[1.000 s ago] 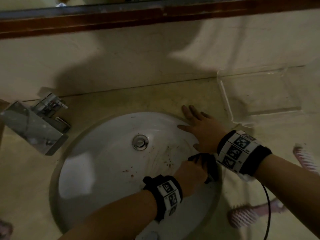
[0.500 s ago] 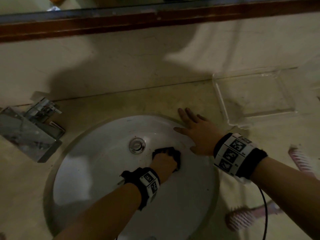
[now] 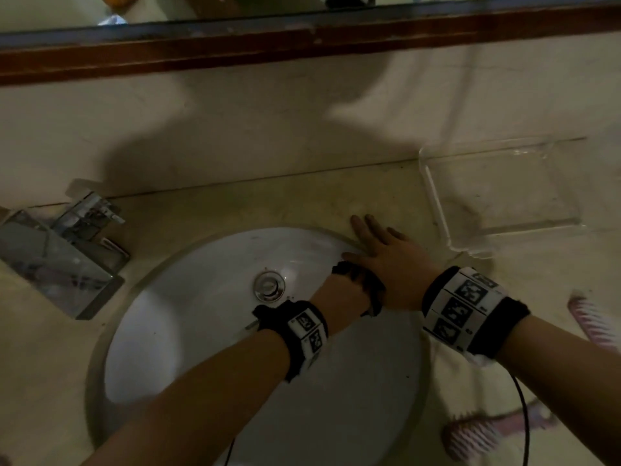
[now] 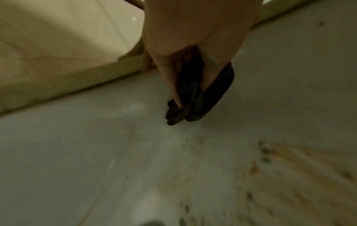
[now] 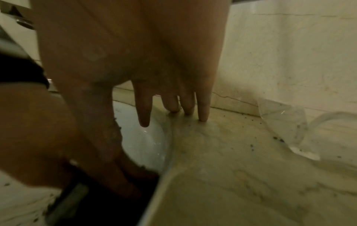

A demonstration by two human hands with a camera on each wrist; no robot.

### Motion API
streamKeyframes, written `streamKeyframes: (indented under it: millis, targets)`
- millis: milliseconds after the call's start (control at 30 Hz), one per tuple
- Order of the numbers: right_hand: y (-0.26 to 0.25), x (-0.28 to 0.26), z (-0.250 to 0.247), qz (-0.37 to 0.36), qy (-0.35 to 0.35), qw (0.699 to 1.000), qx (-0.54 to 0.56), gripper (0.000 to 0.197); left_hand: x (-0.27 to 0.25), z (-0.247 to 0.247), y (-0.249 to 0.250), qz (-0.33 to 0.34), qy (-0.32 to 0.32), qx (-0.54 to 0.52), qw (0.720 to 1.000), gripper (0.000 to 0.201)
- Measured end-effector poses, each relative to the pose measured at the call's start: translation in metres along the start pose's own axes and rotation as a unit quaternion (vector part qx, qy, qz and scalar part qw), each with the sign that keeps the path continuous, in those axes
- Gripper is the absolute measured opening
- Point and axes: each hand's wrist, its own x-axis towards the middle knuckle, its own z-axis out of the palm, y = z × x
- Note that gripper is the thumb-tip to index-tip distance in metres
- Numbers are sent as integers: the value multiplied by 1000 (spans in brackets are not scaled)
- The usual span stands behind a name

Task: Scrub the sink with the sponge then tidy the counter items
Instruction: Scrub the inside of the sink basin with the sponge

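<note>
A: Where is the sponge?

B: Dark and crumpled, it lies against the inner wall of the white sink, on the right side of the basin, just right of the metal drain. The left hand grips it, fingers curled round its folds, as the left wrist view shows.

A: And the right hand?

B: Spread flat and holding nothing. Its palm rests across the sink's rim; the outer fingertips touch the beige desk, while the index finger and thumb reach over the basin. The thumb lies just beside the sponge.

A: What marks the basin surface?

B: Brownish streaks and dark specks show in the left wrist view, though blurred. Dark specks also dot the desk near the right hand.

A: What else stands on the desk?

B: A chrome faucet at the left; a clear plastic tray against the wall at the right, near the right hand but apart from it; and two pink brushes, one at the right edge and one lower. A mirror with a dark red frame hangs above.
</note>
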Motion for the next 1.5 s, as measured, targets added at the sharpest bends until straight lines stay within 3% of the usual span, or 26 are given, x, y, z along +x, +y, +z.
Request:
streamKeyframes:
  millis: [133, 233, 300, 400, 500, 567, 667, 833, 933, 1100, 1266, 1366, 1433, 1466, 1500]
  targets:
    - [-1, -5, -5, -4, -15, 1000, 9, 79, -5, 48, -17, -38, -69, -24, 997, 7]
    - [-2, -6, -6, -5, -14, 1000, 3, 81, -11, 65, -29, -63, -90, -12, 994, 24]
    - [-1, -4, -5, -4, -16, 1000, 2, 84, -23, 51, -31, -68, -107, 9, 992, 33]
    - [1, -3, -5, -6, -18, 1000, 1, 87, -47, 45, -32, -61, -111, 23, 992, 37]
    - [0, -3, -4, -8, -19, 1000, 0, 86, -68, 29, -31, -57, -226, -12, 972, 33]
    - [1, -3, -4, -8, -20, 1000, -2, 87, -69, 31, -41, -84, -241, -45, 966, 43]
    - [0, -3, -3, -5, -18, 1000, -4, 87, -57, 31, -60, -129, -222, -59, 965, 22]
    - [1, -3, -5, -3, -24, 1000, -3, 88, -28, 23, -78, -138, -91, -28, 986, 27]
    - [0, -3, -4, -3, -22, 1000, 3, 87, -22, 32, -87, -186, -172, 1, 967, 29]
    - [0, -3, -3, -5, -14, 1000, 0, 85, -34, 52, -93, -145, -214, 12, 966, 32]
    - [0, -3, -4, -3, -20, 1000, 1, 85, -66, 53, -81, -144, -230, -11, 963, 23]
    - [0, -3, -3, -2, -21, 1000, -1, 86, -82, 28, -73, -83, -204, 58, 974, 17]
    - [0, -3, -4, -1, -22, 1000, -3, 86, -85, 24, -68, -67, -253, 63, 963, 7]
    - [-1, -3, -4, 0, -22, 1000, -2, 86, -87, 16, -66, -59, -241, 46, 968, 7]
    - [0, -3, -4, 1, -22, 1000, 0, 86, -85, 10, -66, -66, -198, 36, 977, 21]
